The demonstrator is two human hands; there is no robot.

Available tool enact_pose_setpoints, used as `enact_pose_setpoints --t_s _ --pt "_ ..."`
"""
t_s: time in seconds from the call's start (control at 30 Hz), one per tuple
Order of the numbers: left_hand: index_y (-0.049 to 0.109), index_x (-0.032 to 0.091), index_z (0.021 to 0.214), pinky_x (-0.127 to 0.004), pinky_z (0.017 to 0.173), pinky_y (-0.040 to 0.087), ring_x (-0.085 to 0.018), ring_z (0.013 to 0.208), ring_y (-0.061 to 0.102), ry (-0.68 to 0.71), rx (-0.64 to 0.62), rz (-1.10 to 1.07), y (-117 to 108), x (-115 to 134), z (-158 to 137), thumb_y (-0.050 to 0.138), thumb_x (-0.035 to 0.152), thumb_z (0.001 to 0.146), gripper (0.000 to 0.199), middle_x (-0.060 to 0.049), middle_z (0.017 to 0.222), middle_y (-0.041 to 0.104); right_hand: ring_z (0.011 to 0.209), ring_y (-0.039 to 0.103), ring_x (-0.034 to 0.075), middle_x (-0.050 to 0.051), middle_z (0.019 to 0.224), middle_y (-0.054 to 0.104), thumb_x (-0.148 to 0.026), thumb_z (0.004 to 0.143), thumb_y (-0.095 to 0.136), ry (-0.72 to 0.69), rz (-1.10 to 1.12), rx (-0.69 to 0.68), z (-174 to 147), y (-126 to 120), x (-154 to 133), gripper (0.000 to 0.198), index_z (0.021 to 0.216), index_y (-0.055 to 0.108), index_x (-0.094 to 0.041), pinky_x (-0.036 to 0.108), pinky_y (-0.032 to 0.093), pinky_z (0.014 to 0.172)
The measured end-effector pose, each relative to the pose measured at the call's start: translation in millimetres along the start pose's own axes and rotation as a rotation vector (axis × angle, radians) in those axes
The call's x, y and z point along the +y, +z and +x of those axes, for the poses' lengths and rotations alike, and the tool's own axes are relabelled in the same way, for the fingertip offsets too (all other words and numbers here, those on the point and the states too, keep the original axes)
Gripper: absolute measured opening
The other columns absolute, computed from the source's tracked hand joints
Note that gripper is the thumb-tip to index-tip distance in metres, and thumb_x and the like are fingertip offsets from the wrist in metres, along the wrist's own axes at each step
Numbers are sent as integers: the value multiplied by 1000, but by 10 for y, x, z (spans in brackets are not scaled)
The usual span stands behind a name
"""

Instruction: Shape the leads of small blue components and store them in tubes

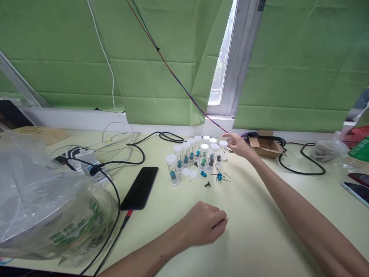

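My left hand (205,223) rests on the table in a loose fist, with nothing showing in it. Reaching to the back right of a cluster of clear tubes, my right hand (238,145) has its fingertips drawn together; what is between them is too small to make out. The nearest tube to it is a white-capped one (223,154). Most tubes stand upright with small blue, green or dark parts inside, like this front-left tube (173,171). Before them lie white caps (186,172), a blue piece (203,174), a blue piece with thin pins (219,176) and a black T-shaped piece (207,184).
A black phone (140,188) lies left of the tubes, by a large clear plastic bag (63,207) and a white power strip (86,159). Behind my right hand are an open cardboard box (266,147) and a black cable (302,173). More phones (357,192) lie far right.
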State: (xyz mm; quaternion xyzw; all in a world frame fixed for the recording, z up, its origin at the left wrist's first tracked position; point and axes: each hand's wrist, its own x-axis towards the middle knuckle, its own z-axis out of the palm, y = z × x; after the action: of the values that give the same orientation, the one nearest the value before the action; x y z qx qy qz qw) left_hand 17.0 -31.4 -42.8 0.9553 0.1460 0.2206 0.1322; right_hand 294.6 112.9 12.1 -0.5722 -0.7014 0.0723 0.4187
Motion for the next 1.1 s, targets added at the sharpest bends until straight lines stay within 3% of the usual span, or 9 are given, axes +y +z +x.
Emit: enact_pose_setpoints --t_s 0.23,0.5,0.8,1.1 --pt "34 19 60 -25 45 21 -8 43 32 -4 -2 -7 -5 7 4 49 15 84 28 4 50 37 83 67 22 12 101 71 -20 78 56 22 -71 139 -139 22 -124 22 98 62 -16 36 49 79" --pt "36 19 60 -26 45 21 -8 43 31 7 -1 -8 -1 -2 0 49 14 84 27 5 50 37 74 67 21 10 94 73 -25 80 59 45 -191 163 -416 -178 -272 14 92 62 -18 33 49 72" --pt "35 18 62 -25 46 20 -8 44 30 -2 -9 -5 4 -3 -10 48 15 84 26 5 51 38 70 67 20 8 93 73 -26 80 63 55 -287 56 -660 -399 -463 9 88 61 -20 32 48 67" --pt "34 18 62 -26 46 21 -9 45 27 -6 -14 -21 -8 -4 -1 48 15 84 27 4 51 36 74 69 21 8 96 71 -25 84 61 26 -237 6 -742 -336 -565 15 97 57 -21 34 51 73"
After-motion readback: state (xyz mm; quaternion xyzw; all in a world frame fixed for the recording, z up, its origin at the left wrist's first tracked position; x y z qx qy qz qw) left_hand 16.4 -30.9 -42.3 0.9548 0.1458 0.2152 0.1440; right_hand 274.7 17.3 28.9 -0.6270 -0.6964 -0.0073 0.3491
